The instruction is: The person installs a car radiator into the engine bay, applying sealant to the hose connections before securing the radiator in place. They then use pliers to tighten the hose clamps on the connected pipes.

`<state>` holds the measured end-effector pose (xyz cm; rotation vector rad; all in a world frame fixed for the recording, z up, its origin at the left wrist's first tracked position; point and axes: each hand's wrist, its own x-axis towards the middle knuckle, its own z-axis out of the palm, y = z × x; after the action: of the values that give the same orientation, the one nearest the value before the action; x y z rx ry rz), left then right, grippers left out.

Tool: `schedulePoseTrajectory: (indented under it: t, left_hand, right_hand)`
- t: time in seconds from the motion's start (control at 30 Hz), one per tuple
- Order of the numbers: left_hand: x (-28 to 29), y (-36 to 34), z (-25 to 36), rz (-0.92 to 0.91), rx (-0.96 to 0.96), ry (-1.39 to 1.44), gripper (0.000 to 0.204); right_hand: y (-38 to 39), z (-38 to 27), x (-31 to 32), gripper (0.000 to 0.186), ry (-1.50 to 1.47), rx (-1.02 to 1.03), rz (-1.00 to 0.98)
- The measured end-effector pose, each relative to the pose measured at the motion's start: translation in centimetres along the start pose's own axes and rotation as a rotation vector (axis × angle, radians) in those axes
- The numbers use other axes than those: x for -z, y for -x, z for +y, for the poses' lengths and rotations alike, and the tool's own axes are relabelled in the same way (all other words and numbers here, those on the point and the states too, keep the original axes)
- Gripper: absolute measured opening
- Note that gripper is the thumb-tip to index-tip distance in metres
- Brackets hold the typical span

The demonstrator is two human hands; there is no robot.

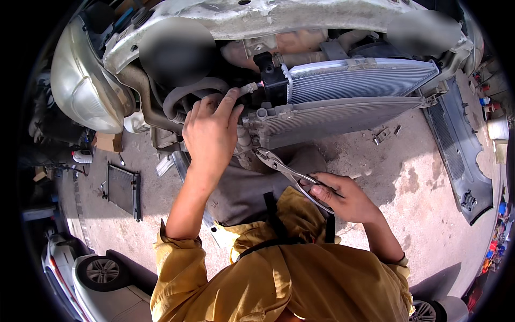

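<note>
Over concrete (418,161), the right hand (347,197) clasps pliers (290,171) while the left hand (209,126) grasps a hose (247,89).

The hose (247,89) is running left of the radiator (365,80), the headlight (88,88) is sitting farther left, and a car panel (465,161) is lying on the ground (375,172) at right.

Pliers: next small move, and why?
Probably raise the pliers toward the hose end: the right hand holds them with their tip lower in view, while the left hand is at the hose, beside the radiator.
</note>
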<state>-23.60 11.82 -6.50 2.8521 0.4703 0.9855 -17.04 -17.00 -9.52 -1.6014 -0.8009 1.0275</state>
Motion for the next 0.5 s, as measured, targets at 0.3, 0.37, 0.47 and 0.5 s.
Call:
schedulePoseTrajectory:
  t: [0.3, 0.37, 0.47, 0.5]
  left_hand:
    - [0.8, 9.0, 2.9, -0.715, 0.569, 1.641, 0.053]
    - [-2.1, 9.5, 4.4, -0.659, 0.656, 1.867, 0.049]
    - [-3.8, 6.4, 7.1, -0.385, 0.809, 2.178, 0.038]
    - [-4.2, 5.8, 7.5, -0.363, 0.838, 2.251, 0.035]
  right_hand:
    - [0.5, 0.1, 1.2, 0.030, -0.218, 0.081, 0.124]
    - [-0.2, -1.7, 1.7, 0.031, -0.206, 0.094, 0.106]
    - [-1.1, -3.6, 2.5, 0.042, -0.306, 0.193, 0.165]
    - [-1.3, -3.7, 2.9, 0.046, -0.306, 0.298, 0.212]
